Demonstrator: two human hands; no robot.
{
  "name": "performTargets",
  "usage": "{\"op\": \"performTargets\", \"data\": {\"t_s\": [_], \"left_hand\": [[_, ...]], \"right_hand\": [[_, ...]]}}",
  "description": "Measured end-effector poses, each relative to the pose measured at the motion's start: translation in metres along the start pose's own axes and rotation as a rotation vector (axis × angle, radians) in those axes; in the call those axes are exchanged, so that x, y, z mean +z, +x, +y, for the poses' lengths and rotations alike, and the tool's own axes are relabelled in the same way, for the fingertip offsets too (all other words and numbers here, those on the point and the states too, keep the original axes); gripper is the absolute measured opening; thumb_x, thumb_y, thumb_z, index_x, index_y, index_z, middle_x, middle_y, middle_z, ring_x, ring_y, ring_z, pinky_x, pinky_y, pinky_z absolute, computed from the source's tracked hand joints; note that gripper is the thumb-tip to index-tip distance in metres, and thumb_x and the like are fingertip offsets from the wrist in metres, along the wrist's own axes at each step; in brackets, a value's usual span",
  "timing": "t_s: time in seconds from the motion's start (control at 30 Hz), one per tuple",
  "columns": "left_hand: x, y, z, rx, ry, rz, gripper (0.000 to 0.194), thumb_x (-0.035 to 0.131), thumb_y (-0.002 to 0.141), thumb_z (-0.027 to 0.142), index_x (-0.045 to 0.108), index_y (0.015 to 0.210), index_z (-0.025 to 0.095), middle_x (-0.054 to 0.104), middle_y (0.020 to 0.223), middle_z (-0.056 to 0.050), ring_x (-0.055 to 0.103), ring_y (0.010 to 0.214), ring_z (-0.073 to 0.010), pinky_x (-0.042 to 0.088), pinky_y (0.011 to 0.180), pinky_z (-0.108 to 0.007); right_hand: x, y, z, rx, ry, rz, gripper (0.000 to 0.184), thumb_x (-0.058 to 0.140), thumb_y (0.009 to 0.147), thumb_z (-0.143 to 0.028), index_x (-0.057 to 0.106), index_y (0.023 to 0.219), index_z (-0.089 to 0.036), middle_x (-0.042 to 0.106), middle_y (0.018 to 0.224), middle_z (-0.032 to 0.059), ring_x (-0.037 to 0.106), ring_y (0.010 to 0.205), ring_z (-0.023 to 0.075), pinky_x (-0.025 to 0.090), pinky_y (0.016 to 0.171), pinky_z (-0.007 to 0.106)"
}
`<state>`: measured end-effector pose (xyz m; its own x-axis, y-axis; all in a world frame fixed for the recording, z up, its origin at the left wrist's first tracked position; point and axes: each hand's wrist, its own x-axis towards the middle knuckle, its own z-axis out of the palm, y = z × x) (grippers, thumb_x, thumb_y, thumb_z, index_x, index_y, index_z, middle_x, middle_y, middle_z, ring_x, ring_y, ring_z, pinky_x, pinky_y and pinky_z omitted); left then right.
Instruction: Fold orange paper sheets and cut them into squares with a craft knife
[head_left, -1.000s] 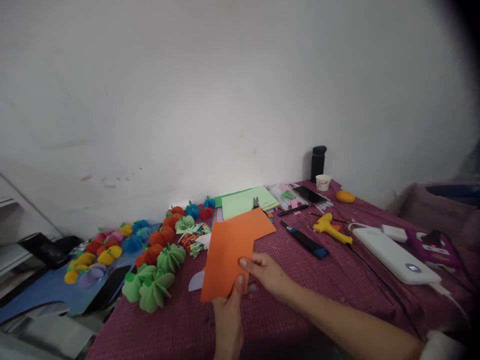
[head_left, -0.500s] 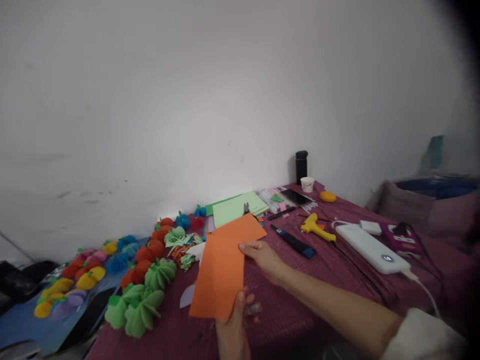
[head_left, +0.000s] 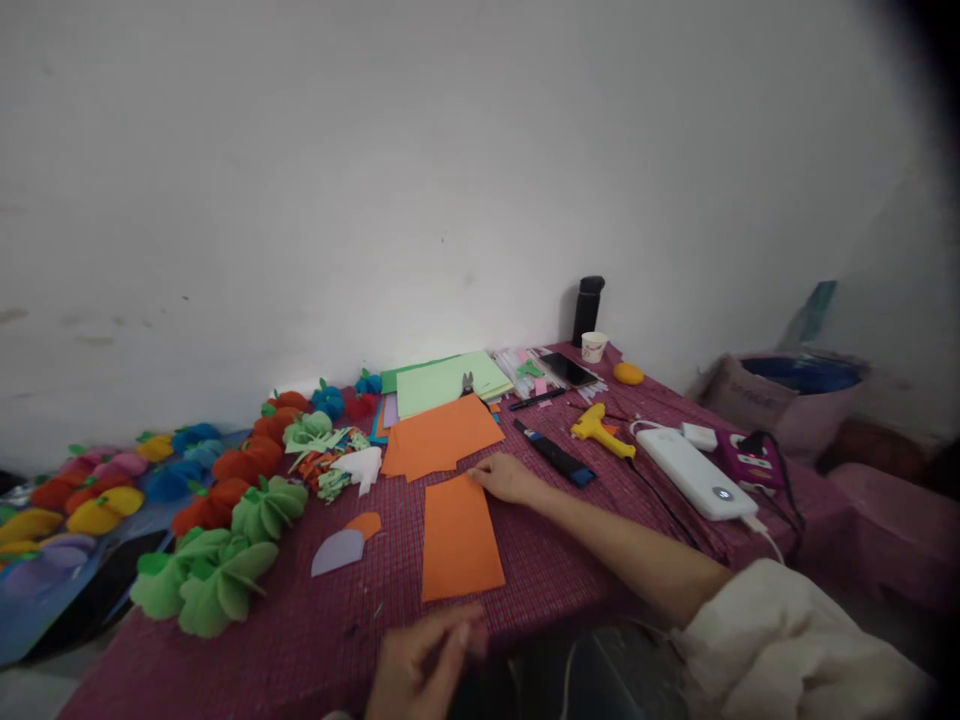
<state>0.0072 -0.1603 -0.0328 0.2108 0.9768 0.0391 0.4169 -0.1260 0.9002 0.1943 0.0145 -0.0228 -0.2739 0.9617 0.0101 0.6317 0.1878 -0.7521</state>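
Observation:
An orange paper rectangle [head_left: 457, 537] lies flat on the maroon checked tablecloth [head_left: 570, 560]. My right hand [head_left: 504, 477] rests at its far right corner, fingers curled down onto the paper's edge. A larger orange sheet [head_left: 439, 437] lies just beyond it. My left hand [head_left: 424, 662] hovers low at the table's near edge, fingers loosely apart and holding nothing. A pale lilac half-circle with a small orange scrap [head_left: 341, 547] lies left of the rectangle.
Paper pumpkins in green [head_left: 217, 575], orange, blue and yellow line the left side. Light green sheets [head_left: 442, 380] lie at the back. A yellow glue gun [head_left: 598, 428], black cutter [head_left: 555, 455], white power bank [head_left: 694, 472], phone [head_left: 568, 368], paper cup [head_left: 593, 346] and black bottle [head_left: 587, 308] stand to the right.
The orange sheet I held up in both hands now lies on the table as two pieces. My left hand let go and dropped to the near edge; my right hand moved down onto the paper.

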Motion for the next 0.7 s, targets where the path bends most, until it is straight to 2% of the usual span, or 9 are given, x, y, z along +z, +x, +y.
{"op": "performTargets", "data": {"t_s": [0.07, 0.17, 0.23, 0.33, 0.4, 0.47, 0.57, 0.63, 0.7], "left_hand": [[-0.025, 0.019, 0.003, 0.217, 0.257, 0.014, 0.035, 0.046, 0.085, 0.043, 0.064, 0.107, 0.024, 0.066, 0.108, -0.007, 0.060, 0.101, -0.0216, 0.046, 0.092, -0.036], [-0.047, 0.048, 0.004, 0.403, 0.551, -0.110, 0.046, 0.046, 0.086, 0.035, 0.043, 0.131, 0.024, 0.048, 0.133, -0.007, 0.042, 0.124, -0.0216, 0.034, 0.103, -0.041], [-0.050, 0.063, 0.002, 0.486, 0.663, -0.259, 0.054, 0.049, 0.084, 0.041, 0.037, 0.134, 0.024, 0.039, 0.139, -0.008, 0.031, 0.130, -0.0236, 0.026, 0.106, -0.045], [-0.042, 0.080, -0.002, 0.538, 0.755, -0.446, 0.061, 0.050, 0.081, 0.051, 0.036, 0.135, 0.024, 0.032, 0.143, -0.009, 0.022, 0.134, -0.0269, 0.018, 0.108, -0.049], [-0.037, 0.087, -0.006, 0.532, 0.777, -0.510, 0.063, 0.049, 0.081, 0.055, 0.037, 0.134, 0.023, 0.033, 0.143, -0.009, 0.020, 0.135, -0.0270, 0.017, 0.108, -0.049], [-0.033, 0.090, -0.010, 0.515, 0.781, -0.522, 0.064, 0.046, 0.081, 0.056, 0.036, 0.135, 0.023, 0.034, 0.142, -0.009, 0.020, 0.135, -0.0257, 0.018, 0.108, -0.046], [-0.030, 0.088, -0.011, 0.494, 0.803, -0.483, 0.060, 0.041, 0.084, 0.055, 0.037, 0.134, 0.022, 0.035, 0.142, -0.008, 0.021, 0.134, -0.0240, 0.018, 0.108, -0.044], [-0.026, 0.084, -0.008, 0.511, 0.831, -0.463, 0.060, 0.039, 0.085, 0.056, 0.038, 0.134, 0.022, 0.034, 0.142, -0.009, 0.020, 0.135, -0.0245, 0.015, 0.109, -0.045], [-0.021, 0.080, -0.002, 0.555, 0.846, -0.489, 0.065, 0.039, 0.083, 0.058, 0.034, 0.136, 0.021, 0.031, 0.144, -0.010, 0.017, 0.136, -0.0251, 0.012, 0.109, -0.046]], "right_hand": [[-0.017, -0.003, 0.001, 0.001, -0.091, 0.006, 0.037, 0.049, 0.079, -0.048, 0.067, 0.072, -0.017, 0.064, 0.069, 0.0045, 0.056, 0.069, 0.0188, 0.034, 0.060, 0.026], [-0.048, -0.010, 0.012, -0.109, -0.506, 0.236, 0.042, 0.041, 0.084, -0.049, 0.063, 0.105, -0.019, 0.065, 0.102, 0.0105, 0.056, 0.094, 0.0234, 0.037, 0.079, 0.031], [-0.064, -0.017, 0.032, -0.075, -0.669, 0.366, 0.046, 0.044, 0.084, -0.046, 0.055, 0.118, -0.016, 0.059, 0.116, 0.0133, 0.049, 0.108, 0.0272, 0.035, 0.089, 0.037], [-0.074, -0.029, 0.066, 0.064, -0.758, 0.334, 0.052, 0.049, 0.081, -0.045, 0.051, 0.121, -0.012, 0.058, 0.116, 0.0157, 0.050, 0.106, 0.0300, 0.036, 0.090, 0.042], [-0.072, -0.035, 0.078, 0.130, -0.759, 0.316, 0.052, 0.050, 0.081, -0.045, 0.050, 0.121, -0.012, 0.059, 0.113, 0.0158, 0.052, 0.103, 0.0305, 0.039, 0.087, 0.043], [-0.067, -0.039, 0.075, 0.127, -0.758, 0.389, 0.056, 0.052, 0.079, -0.047, 0.049, 0.123, -0.013, 0.057, 0.117, 0.0167, 0.050, 0.106, 0.0330, 0.039, 0.086, 0.047], [-0.054, -0.040, 0.048, -0.092, -0.703, 0.433, 0.051, 0.051, 0.081, -0.045, 0.051, 0.121, -0.013, 0.053, 0.124, 0.0158, 0.045, 0.114, 0.0314, 0.035, 0.093, 0.048], [-0.040, -0.042, 0.025, -0.320, -0.595, 0.255, 0.036, 0.040, 0.089, -0.033, 0.058, 0.114, -0.013, 0.058, 0.119, 0.0117, 0.048, 0.113, 0.0225, 0.034, 0.099, 0.039], [-0.024, -0.046, 0.009, -0.476, -0.516, 0.092, 0.036, 0.035, 0.091, -0.026, 0.057, 0.116, -0.013, 0.058, 0.121, 0.0102, 0.045, 0.118, 0.0200, 0.031, 0.102, 0.036]]}}
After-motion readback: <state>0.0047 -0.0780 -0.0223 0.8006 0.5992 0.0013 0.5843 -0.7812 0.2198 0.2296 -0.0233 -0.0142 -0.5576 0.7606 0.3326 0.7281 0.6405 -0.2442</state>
